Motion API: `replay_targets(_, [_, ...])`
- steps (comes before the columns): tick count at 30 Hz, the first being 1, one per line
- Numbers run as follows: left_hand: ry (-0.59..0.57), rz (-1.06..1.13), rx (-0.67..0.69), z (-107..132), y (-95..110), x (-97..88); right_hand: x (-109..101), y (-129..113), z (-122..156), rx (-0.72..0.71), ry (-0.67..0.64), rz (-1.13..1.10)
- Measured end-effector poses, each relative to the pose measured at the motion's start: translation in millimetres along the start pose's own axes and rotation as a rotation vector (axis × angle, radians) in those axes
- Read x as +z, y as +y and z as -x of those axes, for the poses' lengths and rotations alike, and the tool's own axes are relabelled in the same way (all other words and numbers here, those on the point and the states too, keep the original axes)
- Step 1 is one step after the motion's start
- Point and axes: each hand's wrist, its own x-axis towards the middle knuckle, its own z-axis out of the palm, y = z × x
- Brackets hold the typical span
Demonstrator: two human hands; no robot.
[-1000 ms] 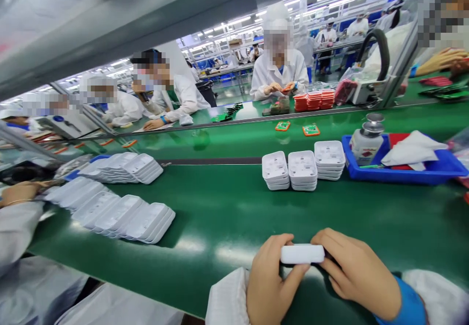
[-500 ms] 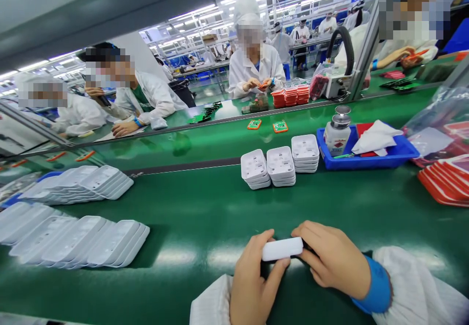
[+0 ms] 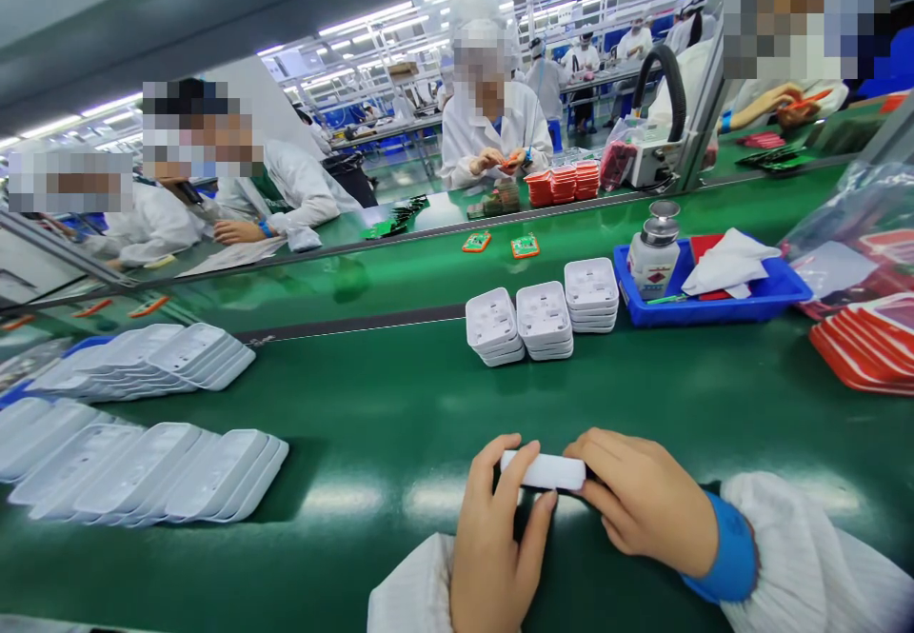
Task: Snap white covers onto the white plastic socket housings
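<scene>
Both my hands hold one small white plastic housing [image 3: 544,470] just above the green table [image 3: 400,405] near its front edge. My left hand [image 3: 492,543] pinches its left end between thumb and fingers. My right hand [image 3: 643,500] is closed round its right end. Three short stacks of white housings [image 3: 541,319] stand further back in the middle.
Overlapping rows of white trays [image 3: 143,471] lie at the left. A blue tray [image 3: 767,298] with a dispenser bottle [image 3: 653,252] and white cloth sits back right, red trays [image 3: 864,347] at the right edge. Other workers in white coats sit across the conveyor [image 3: 428,271].
The view has swung right, so the trays at the left sit further left and red trays show at the right. My left fingers have curled over the housing's top.
</scene>
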Motion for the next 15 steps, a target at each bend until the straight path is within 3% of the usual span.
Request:
replay_targets(4, [-0.004,0.046,-0.031,1,0,0.9,0,0,0,-0.005,0.005,-0.008])
replay_targets(7, [0.002,0.222,-0.12,2,0,0.0,-3,-1,-1,0.014,0.032,-0.064])
replay_targets(11, [-0.019,0.719,-0.453,0,-1,-6.6,-8,-3,-2,0.075,0.04,-0.138])
replay_targets(15, [-0.072,1.17,-0.738,-12,0,-17.5,-7,-4,-2,0.047,0.001,-0.125])
